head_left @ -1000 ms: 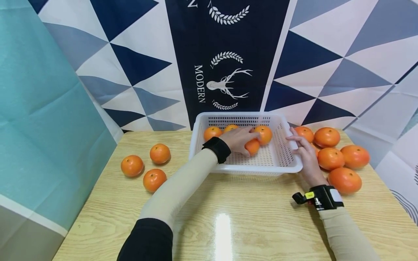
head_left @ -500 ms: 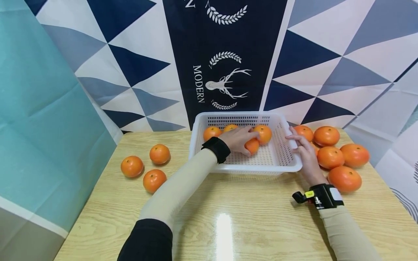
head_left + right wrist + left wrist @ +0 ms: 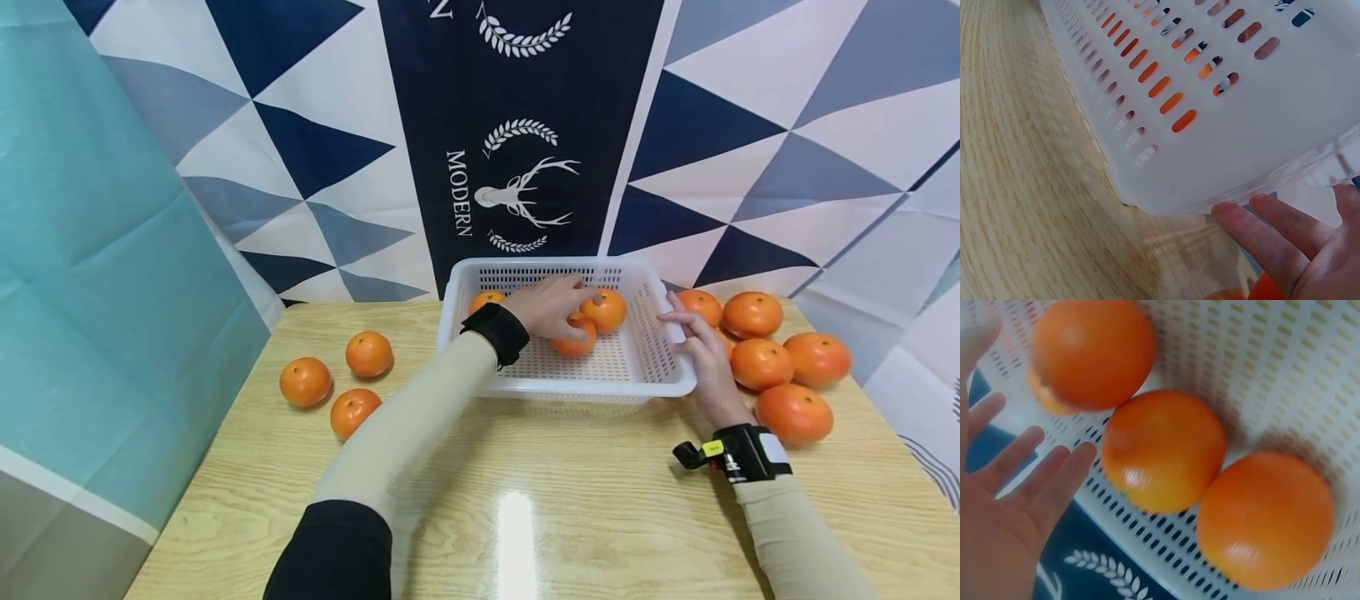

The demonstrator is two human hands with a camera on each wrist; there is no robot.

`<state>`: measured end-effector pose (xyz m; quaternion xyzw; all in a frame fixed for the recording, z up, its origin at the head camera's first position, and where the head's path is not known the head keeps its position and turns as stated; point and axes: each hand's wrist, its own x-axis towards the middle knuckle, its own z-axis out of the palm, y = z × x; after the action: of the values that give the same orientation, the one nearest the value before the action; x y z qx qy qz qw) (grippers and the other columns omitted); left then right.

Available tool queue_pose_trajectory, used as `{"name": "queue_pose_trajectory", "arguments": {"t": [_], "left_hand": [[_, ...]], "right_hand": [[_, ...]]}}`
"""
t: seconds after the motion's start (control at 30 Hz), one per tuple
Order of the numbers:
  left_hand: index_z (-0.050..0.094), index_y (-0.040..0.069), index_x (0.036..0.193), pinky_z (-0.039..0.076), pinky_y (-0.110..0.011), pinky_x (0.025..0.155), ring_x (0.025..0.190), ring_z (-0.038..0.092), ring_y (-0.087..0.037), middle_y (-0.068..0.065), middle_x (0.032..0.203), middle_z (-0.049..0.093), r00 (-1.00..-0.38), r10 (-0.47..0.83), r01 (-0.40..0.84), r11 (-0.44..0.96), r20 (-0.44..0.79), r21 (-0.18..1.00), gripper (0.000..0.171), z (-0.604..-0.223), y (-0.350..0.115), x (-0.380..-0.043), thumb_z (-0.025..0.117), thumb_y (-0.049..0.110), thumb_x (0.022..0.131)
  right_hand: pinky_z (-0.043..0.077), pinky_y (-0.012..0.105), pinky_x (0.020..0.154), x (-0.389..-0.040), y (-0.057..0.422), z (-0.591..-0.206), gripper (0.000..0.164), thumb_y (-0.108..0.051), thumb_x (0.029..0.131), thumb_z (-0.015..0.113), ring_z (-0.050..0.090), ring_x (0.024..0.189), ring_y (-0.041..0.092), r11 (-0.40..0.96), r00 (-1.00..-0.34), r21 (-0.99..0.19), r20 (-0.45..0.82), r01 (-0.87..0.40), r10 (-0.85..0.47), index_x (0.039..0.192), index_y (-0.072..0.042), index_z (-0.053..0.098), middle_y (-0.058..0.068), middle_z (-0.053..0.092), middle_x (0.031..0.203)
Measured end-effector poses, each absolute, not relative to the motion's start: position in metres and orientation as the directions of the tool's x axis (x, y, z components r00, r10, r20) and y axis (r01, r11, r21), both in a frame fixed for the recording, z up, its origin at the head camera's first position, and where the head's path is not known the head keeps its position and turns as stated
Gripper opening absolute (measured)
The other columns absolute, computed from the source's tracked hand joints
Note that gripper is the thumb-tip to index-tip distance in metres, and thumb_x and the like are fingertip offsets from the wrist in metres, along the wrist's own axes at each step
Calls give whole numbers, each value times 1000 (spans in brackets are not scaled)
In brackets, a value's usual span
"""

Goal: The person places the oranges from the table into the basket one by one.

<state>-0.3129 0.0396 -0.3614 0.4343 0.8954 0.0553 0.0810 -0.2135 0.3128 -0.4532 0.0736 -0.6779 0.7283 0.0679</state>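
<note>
The left hand (image 3: 551, 306) has loosened and lifted a little off the front orange (image 3: 576, 347) — its fingers (image 3: 1063, 481) now straight and spread, though whether the thumb still brushes the fruit I cannot tell. That orange sits in the white basket (image 3: 585, 387), just beside another orange (image 3: 606, 312), so its placing looks done. The right hand (image 3: 708, 362) stays uncurled — fingertips at the basket's right rim, seemingly steadying it.

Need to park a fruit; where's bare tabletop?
Bare tabletop: in front of the basket, between the forearms; a narrower strip between basket and three left fruits. Crowded: right of the basket, with right hand and clustered fruits.
</note>
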Motion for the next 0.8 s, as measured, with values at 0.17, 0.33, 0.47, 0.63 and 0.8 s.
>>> {"name": "queue_pose_trajectory", "arguments": {"t": [0.17,0.33,0.47,0.63,0.8], "left_hand": [[56,24,162,52,-38,121,131,59,-23,-8,155,58,-631,769,754,638,-96,153,62,-348,38,-317,70,50,108],[59,24,159,50,-42,127,137,57,-26,-9,160,56,-646,758,736,650,-91,191,58,-342,34,-319,71,49,108],[59,24,160,48,-44,130,142,56,-28,-11,163,54,-643,760,735,647,-90,204,59,-341,29,-319,71,50,108],[61,24,158,51,-41,123,137,56,-27,-9,159,57,-656,750,731,659,-80,179,57,-340,19,-321,71,50,108],[64,24,154,53,-39,118,132,57,-26,-7,152,60,-683,727,709,684,-78,171,52,-338,3,-324,71,48,108]], "right_hand": [[38,9,121,-213,313,-453,52,8,101,36,12,180,25,-66,-980,-978,199,-199,1,128,-18,72,10,17,191],[37,9,122,-213,313,-454,52,8,102,36,11,180,25,-66,-981,-979,195,-195,0,129,-18,72,9,16,192],[35,10,126,-213,313,-453,53,8,102,36,8,181,25,-70,-981,-978,195,-194,-3,128,-20,72,9,15,192],[35,10,126,-213,312,-453,52,7,102,36,8,181,26,-65,-981,-978,196,-196,-2,129,-19,72,9,15,192],[33,11,127,-213,312,-454,52,7,102,36,8,181,26,-68,-981,-979,192,-191,-1,130,-18,72,8,15,192]]}}
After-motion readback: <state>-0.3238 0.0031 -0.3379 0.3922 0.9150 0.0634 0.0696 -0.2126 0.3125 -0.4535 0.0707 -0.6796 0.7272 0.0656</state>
